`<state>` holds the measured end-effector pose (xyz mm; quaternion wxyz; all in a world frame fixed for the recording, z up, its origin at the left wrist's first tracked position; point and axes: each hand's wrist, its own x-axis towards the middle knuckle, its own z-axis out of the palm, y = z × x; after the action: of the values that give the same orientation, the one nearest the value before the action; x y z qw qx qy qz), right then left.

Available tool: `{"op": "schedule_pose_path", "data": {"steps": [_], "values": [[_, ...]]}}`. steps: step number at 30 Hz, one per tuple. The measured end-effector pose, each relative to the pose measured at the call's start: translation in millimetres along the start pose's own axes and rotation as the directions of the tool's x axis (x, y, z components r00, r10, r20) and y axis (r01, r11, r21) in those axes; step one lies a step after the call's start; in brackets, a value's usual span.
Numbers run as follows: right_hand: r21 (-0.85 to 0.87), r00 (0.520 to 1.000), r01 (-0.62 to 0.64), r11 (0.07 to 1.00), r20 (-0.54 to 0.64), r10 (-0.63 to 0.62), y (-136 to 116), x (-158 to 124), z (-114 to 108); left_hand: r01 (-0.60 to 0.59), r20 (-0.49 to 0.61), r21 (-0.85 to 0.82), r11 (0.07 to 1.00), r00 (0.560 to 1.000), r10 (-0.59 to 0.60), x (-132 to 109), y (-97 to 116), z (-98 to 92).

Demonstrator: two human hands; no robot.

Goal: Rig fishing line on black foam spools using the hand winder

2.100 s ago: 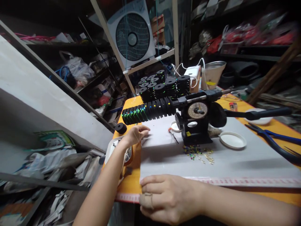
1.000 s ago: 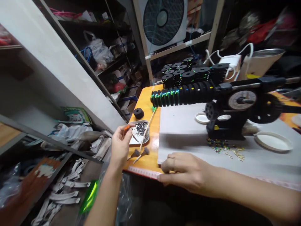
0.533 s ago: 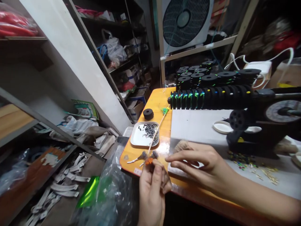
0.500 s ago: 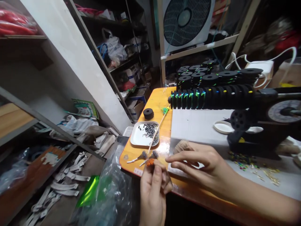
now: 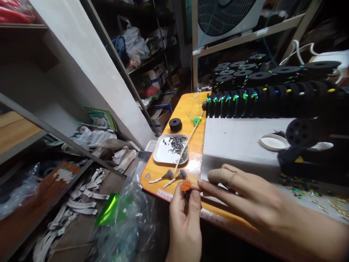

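In the head view, my left hand (image 5: 185, 218) is closed at the table's near edge. Thumb and fingers grip a small bundle with a fuzzy orange head (image 5: 186, 186), which points upward; its lower part is hidden in the grip. My right hand (image 5: 245, 193) comes in from the right with fingers stretched out, one wearing a beige wrap. Its foremost fingertip reaches the left thumb beside the orange head; I see nothing held in it. Just beyond lie two grey-headed bundles with white stems (image 5: 167, 175). A thin wooden stick (image 5: 188, 143) with a green tuft leans over a white tray (image 5: 159, 155).
A black ring (image 5: 175, 124) sits on the orange table (image 5: 188, 102). Black spools (image 5: 231, 103) threaded with green line fill a horizontal shaft at right, with stacked spools (image 5: 260, 75) behind. Small coloured pieces (image 5: 300, 189) lie near my right forearm. Plastic bags (image 5: 128, 218) hang left.
My right fingers have moved in to the left thumb beside the orange head. The left hand has turned the orange head upward, so it shows more fully. The view has shifted slightly.
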<state>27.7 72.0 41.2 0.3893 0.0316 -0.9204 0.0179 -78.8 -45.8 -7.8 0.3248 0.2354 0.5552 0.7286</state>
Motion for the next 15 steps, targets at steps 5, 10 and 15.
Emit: {"op": "schedule_pose_path", "data": {"steps": [5, 10, 15], "values": [[-0.073, 0.994, 0.094, 0.993, 0.056, -0.090, -5.0, 6.6, -2.7, 0.045, 0.009, 0.033, 0.998, 0.999, -0.046, 0.2, 4.7, -1.2], [-0.061, 0.993, 0.092, 0.994, 0.077, -0.087, -3.8, 5.4, -4.7, 0.048, -0.118, 0.039, 0.998, 0.992, -0.043, -3.2, 3.4, -12.8], [0.006, 0.991, 0.025, 1.000, 0.132, -0.025, -2.5, 8.1, -3.0, -0.003, -0.120, 0.036, 0.999, 0.993, 0.007, -3.1, 5.6, -29.1]]}}
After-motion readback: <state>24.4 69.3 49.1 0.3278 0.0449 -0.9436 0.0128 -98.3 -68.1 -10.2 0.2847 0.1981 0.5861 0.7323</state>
